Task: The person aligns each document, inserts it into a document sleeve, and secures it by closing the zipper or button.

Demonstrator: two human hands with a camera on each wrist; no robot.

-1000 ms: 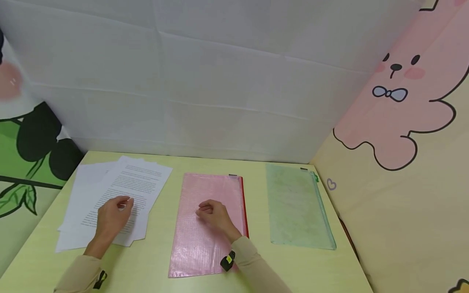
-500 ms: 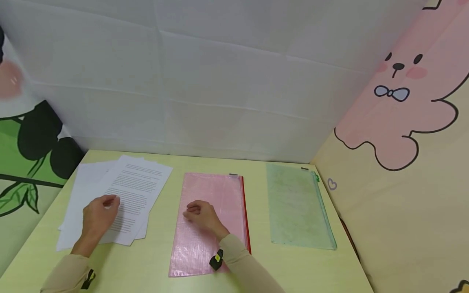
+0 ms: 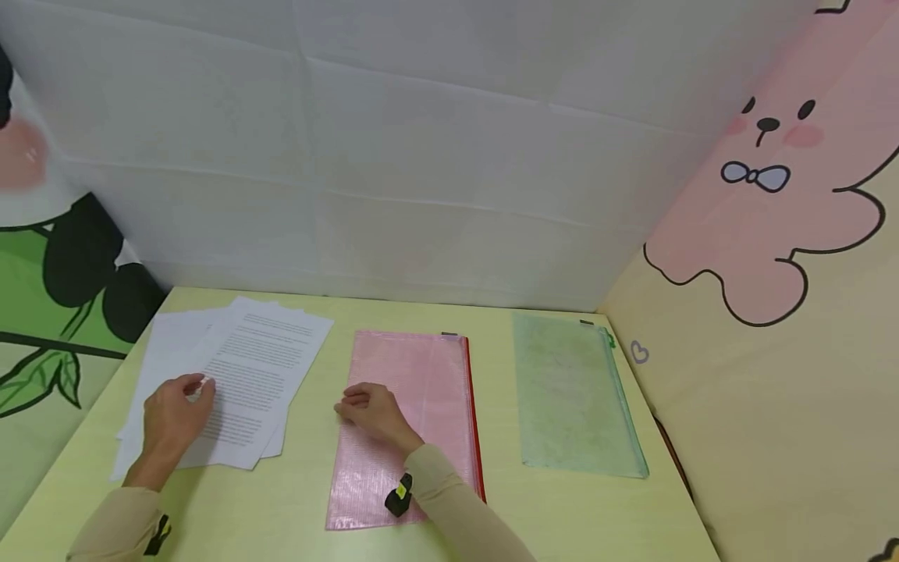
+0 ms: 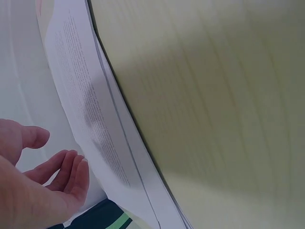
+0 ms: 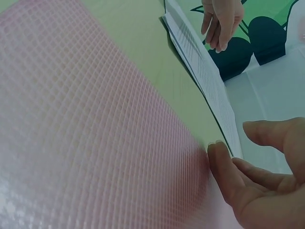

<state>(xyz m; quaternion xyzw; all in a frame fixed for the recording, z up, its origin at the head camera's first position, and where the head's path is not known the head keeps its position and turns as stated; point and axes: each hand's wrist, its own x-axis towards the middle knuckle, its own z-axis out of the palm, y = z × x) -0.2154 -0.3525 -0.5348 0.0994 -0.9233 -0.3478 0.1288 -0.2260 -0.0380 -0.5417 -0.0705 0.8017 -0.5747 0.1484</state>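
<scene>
My left hand hovers over the left part of a fanned stack of printed paper sheets. In the left wrist view its thumb stands apart from loosely bent fingers, with nothing between them. A pink mesh zip folder with a red zip strip along its right side lies flat at the middle of the table. Over that folder's left edge is my right hand, its thumb spread from the fingers and holding nothing. Part of the folder is hidden beneath the right hand and sleeve.
A green translucent zip folder lies flat on the right of the pale yellow table. A white sheet hangs behind the table. Cartoon-printed walls flank it.
Both hands have shifted left: the left hand further toward the left side of the papers, the right hand from the pink folder's middle to its left edge. Papers and folders stay put.
</scene>
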